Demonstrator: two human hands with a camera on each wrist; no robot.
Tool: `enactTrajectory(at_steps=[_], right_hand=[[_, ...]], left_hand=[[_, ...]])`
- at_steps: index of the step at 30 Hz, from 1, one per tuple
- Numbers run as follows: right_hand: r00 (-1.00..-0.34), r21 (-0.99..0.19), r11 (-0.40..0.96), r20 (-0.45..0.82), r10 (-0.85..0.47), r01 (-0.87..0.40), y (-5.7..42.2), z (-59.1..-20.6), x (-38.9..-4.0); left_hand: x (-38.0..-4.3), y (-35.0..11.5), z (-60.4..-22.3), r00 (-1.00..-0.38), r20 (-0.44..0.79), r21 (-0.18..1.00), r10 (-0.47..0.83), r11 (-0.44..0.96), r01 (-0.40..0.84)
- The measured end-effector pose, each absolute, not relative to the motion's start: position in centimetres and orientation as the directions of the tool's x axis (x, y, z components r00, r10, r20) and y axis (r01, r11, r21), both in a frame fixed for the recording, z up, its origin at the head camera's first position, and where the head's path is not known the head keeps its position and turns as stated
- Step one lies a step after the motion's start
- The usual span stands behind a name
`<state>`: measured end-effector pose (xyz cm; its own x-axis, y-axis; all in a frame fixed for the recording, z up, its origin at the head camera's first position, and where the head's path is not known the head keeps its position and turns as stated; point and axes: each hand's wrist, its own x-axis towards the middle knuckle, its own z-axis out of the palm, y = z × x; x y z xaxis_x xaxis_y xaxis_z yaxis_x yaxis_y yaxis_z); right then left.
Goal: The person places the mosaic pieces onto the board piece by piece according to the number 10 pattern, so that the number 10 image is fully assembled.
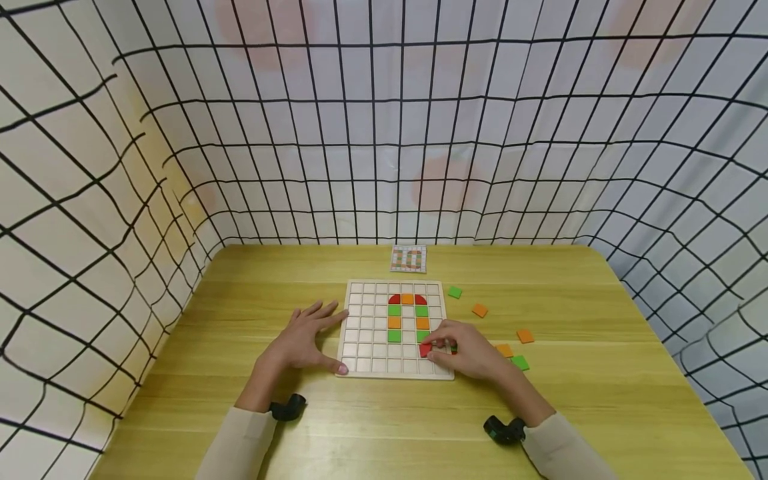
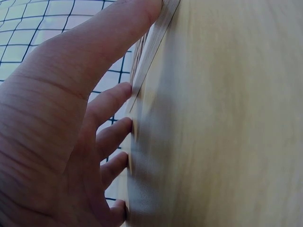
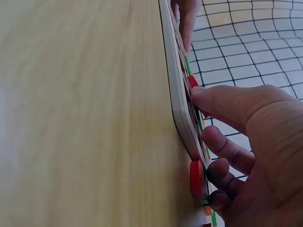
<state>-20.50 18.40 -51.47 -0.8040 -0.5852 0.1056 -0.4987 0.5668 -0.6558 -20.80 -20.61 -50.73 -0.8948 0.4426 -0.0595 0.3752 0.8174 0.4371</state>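
Observation:
A pale gridded board (image 1: 366, 349) lies on the table, bearing two columns of green and orange tiles. Rounded red tiles (image 1: 394, 299) top both columns, with an orange tile (image 1: 407, 299) between them. My right hand (image 1: 471, 350) pinches a red tile (image 1: 425, 351) between thumb and fingers, low over the board beneath the right column's bottom green tile (image 1: 423, 335). At the board's left side is my left hand (image 1: 303, 337), its fingers spread and its thumb and index fingertip touching the edge. In the right wrist view, another red piece (image 3: 196, 179) lies beside the board's corner.
A small printed card (image 1: 409, 259) with a coloured pattern lies behind the board. Loose tiles are scattered to the right, among them a green one (image 1: 455, 292) and an orange one (image 1: 525, 336). Black-lined netting (image 1: 384, 160) stands along the table's far side.

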Motion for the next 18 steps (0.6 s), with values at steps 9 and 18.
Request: enactTrajectory(at_steps=[9,18], right_hand=[[-0.816,-0.642,0.591,0.095,-0.571,-0.488,18.13,-51.39,-20.57],[-0.857,-0.645,0.63,0.076,-0.51,-0.432,17.67,-51.48,-20.62]], left_hand=[[-20.81,-20.6,-50.64,-0.893,-0.064,0.44,0.445,0.816,0.375],[-20.84,-20.62,-50.7,-0.893,-0.061,0.434,0.446,0.818,0.379]])
